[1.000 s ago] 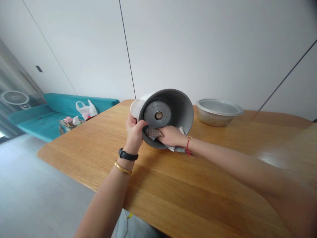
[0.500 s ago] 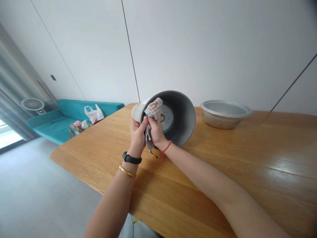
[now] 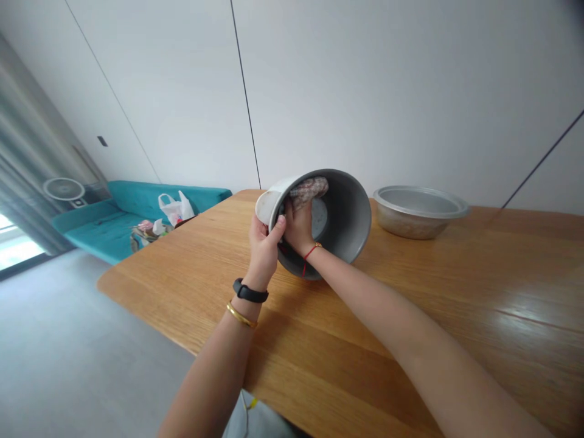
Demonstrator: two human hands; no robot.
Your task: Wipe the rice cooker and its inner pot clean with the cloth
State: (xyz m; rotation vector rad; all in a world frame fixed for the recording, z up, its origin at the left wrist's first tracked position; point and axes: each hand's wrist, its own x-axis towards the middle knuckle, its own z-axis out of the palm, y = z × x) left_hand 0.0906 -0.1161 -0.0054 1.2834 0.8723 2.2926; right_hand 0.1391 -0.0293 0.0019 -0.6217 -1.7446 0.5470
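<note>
A white rice cooker body (image 3: 347, 213) lies tipped on its side over the wooden table (image 3: 410, 316), its grey inside facing me. My left hand (image 3: 263, 252) is closed on its rim at the left, thumb inside. My right hand (image 3: 301, 228) reaches into the cooker and presses a checked cloth (image 3: 310, 186) against the upper inner wall. The heating plate at the bottom is mostly hidden by my right hand.
A metal inner pot (image 3: 420, 210) stands upright on the table to the right of the cooker. A teal sofa (image 3: 114, 219) with a white plastic bag (image 3: 172, 210) and a fan (image 3: 64, 188) stand at the left, beyond the table edge.
My right hand has carried the cloth from the lower inner wall, past the left rim, up to the upper inner wall. My left hand has kept its grip on the rim.
</note>
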